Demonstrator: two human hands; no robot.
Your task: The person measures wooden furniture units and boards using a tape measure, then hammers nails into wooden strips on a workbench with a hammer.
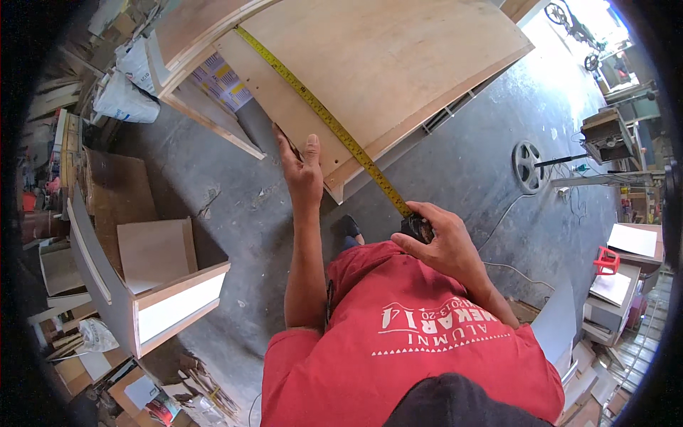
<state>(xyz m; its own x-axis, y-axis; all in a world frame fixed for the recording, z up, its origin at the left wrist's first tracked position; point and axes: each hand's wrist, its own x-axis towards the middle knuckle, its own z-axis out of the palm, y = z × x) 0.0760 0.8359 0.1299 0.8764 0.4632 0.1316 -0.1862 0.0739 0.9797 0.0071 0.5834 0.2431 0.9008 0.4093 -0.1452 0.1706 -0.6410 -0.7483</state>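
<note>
A large plywood panel [398,64], part of a wooden cabinet, fills the upper middle of the view. Across it lies the yellow blade of a tape measure [320,112], drawn out slantwise from the panel's far left edge to its near edge and beyond. The black tape case [415,228] sits in my right hand [448,238], the fingers curled round it close to my body. At the near left edge of the panel, my left hand [304,174] grips the wood, thumb on top and fingers along the side; the fingertips are partly hidden.
An open cabinet frame [213,117] adjoins the panel on the left. Lower left stands a box-like wooden unit [178,306]. White sacks [126,98] lie far left. On the right are a spoked wheel [528,166], a cable on the grey floor [249,235] and a red stool [606,261].
</note>
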